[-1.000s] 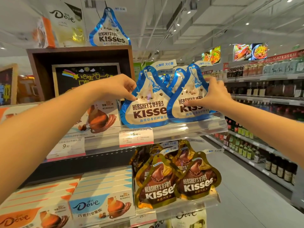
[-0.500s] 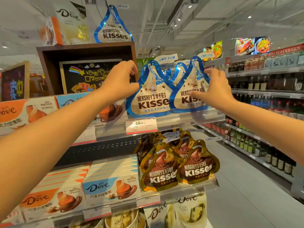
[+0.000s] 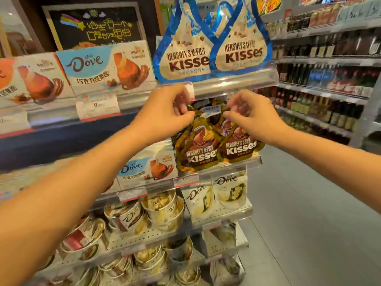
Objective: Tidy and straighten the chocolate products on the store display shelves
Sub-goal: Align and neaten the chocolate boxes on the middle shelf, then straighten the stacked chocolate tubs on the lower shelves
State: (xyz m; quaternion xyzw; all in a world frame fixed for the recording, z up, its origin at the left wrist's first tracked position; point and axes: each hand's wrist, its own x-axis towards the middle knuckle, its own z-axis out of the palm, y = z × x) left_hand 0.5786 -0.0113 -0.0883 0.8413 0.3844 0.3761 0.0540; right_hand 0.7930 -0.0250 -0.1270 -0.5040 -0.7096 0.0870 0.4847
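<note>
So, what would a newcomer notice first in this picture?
Two bare arms reach in, the left hand and right hand pinching the tops of the brown bags on the middle shelf. Above them stand two big blue bags.

Your single head camera looks forward and slightly down along both forearms, close to the display shelves (image 3: 226, 89) (aisle off beyond your right hand (image 3: 255, 118)), left hand (image 3: 165, 112) near centre.
</note>
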